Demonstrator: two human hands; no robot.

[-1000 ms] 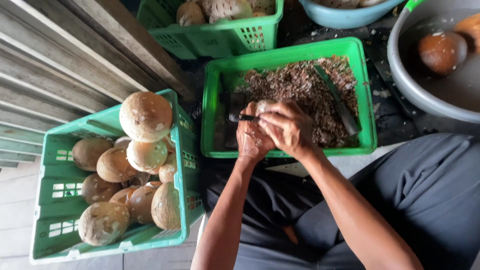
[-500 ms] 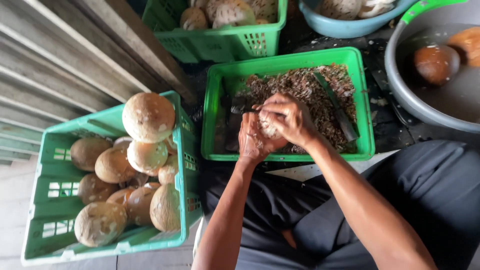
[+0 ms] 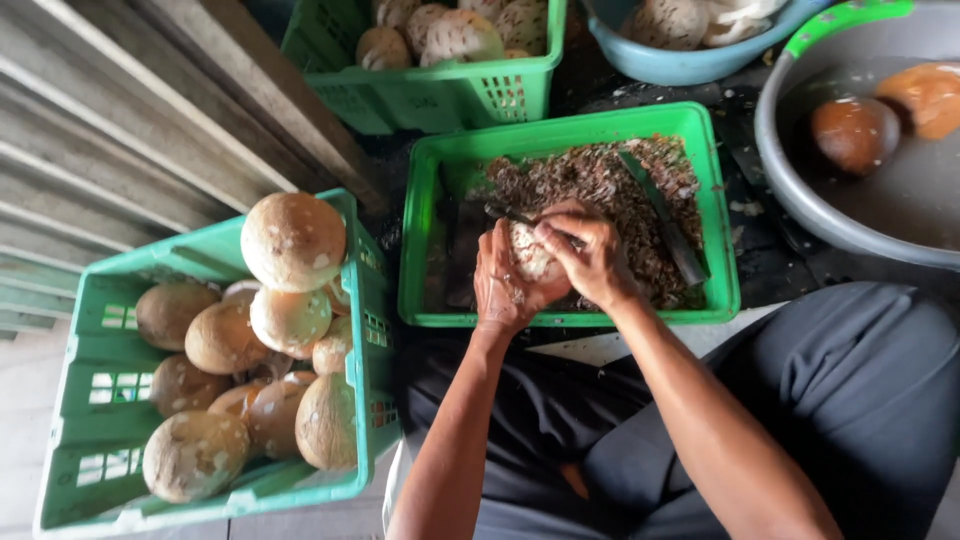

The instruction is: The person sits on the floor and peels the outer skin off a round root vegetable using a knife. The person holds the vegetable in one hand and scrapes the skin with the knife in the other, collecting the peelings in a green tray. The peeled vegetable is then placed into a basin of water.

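My left hand (image 3: 503,285) cups a pale, partly peeled coconut (image 3: 530,252) over a shallow green tray (image 3: 720,240) full of brown shavings. My right hand (image 3: 592,255) presses a small dark-handled peeling tool (image 3: 508,213) against the top of the coconut, fingers curled around it. A long dark knife (image 3: 665,215) lies on the shavings to the right of my hands.
A green crate (image 3: 85,420) of brown unpeeled coconuts sits at the left. Another green crate (image 3: 450,95) with peeled coconuts stands behind the tray. A blue bowl (image 3: 650,60) and a grey basin (image 3: 790,190) holding brown coconuts in water are at the upper right. My dark-trousered legs fill the lower right.
Both hands have stayed over the tray and shifted a little. More of the coconut's pale flesh shows between my hands now.
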